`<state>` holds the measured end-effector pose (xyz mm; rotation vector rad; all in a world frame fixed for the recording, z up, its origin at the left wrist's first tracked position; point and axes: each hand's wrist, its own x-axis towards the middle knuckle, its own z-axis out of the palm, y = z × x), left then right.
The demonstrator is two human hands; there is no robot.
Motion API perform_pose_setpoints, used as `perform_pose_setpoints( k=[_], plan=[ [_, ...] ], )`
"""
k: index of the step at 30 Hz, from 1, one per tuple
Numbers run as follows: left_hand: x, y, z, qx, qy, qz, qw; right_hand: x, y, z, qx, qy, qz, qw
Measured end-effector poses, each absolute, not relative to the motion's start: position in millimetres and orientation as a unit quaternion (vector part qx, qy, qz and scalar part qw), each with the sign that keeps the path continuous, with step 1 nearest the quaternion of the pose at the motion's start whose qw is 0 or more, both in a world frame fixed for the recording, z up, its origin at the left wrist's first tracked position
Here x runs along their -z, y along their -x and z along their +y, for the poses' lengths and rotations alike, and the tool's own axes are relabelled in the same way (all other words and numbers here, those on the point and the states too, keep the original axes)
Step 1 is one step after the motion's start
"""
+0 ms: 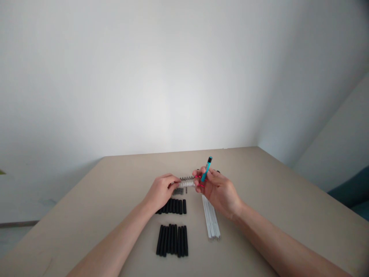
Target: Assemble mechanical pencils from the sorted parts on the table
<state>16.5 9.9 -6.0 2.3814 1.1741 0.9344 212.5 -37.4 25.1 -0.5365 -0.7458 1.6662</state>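
My right hand (220, 190), palm turned up, has a teal pen barrel with a black end (206, 169) gripped between thumb and fingers, its black end pointing up. Thumb and fingertips of my left hand (163, 189) are pinched together at the left end of a row of small white parts (187, 184). Whatever that pinch holds is hidden. Just behind the white row lies a line of dark coiled pieces (186, 178). Small red bits (202, 186) show by my right fingers, partly covered.
Small grey metal pieces (179, 191) lie before the white row. Two groups of black tubes, one farther (175, 206) and one nearer (172, 240), lie on the beige table (121, 184). White pen refills with metal tips (211, 219) lie under my right wrist. A wall stands behind.
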Motion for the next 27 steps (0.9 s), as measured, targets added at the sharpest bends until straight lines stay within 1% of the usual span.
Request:
perform_pose_setpoints(
  k=[17,27],
  plan=[
    [10.9,-17.1,11.0,-0.311,-0.832,0.430,0.161,-24.2,-211.2,-37.9,-0.705,0.236,-0.334,0.579],
    [1.6,-12.4,8.7,-0.292,-0.829,0.444,0.175,-22.3,-212.6,-36.7,-0.702,0.236,-0.346,0.576]
  ],
)
